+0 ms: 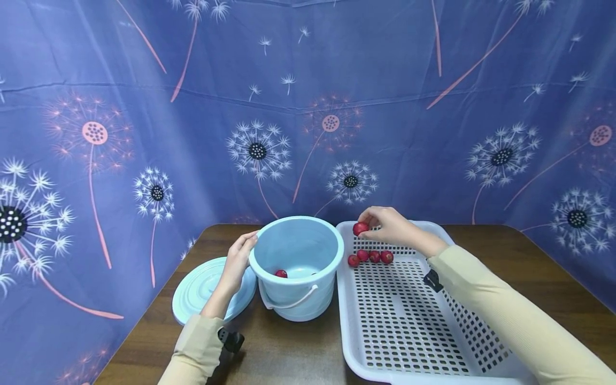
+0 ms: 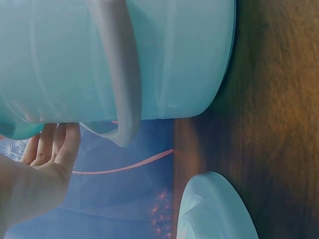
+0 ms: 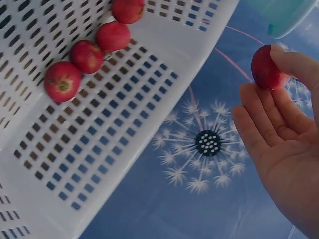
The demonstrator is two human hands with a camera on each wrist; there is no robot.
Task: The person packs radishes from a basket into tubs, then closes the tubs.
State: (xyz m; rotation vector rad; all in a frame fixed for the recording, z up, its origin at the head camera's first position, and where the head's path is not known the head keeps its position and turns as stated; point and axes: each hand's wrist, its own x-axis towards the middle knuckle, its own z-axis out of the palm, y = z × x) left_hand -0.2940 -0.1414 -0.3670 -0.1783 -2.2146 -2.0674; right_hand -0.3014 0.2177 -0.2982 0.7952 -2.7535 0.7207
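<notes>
— Okay, status of the right hand (image 1: 395, 227)?
— A small, glossy, roundish red fruit (image 1: 359, 229) is pinched between thumb and fingertips; the other fingers are extended. It is held over the far left corner of the white, rectangular, perforated plastic tray (image 1: 347, 321).
— And the left hand (image 1: 238, 259)?
— Nothing is lifted by it. Fairly straight fingers are laid against the left side of the light-blue, round plastic bucket (image 1: 292, 291), by the rim. Whether the thumb is hooked over cannot be told.
— Key relation?
— Pinched fruit to bucket mouth. The mouth is placed left of the fruit and slightly nearer. The bucket's right rim is set just beside the tray's left edge, so the fruit is parted from it by a narrow gap; it is not yet over the mouth.
— Long axis?
— Barely any. At most a slight oval is seen from the right wrist; orientation can probably be ignored.
— Nearer hand?
— Right, also for the row of four red fruits (image 1: 374, 256) at the tray's far left.
— Bucket contents?
— One loose red fruit (image 1: 281, 274) is seen inside; a sliver by the near rim is too small to be identified. The pale curved handle (image 2: 123, 69) is hung on the near side. The light-blue round lid (image 1: 194, 289) is laid to the left on the brown wooden table (image 1: 284, 353).
</notes>
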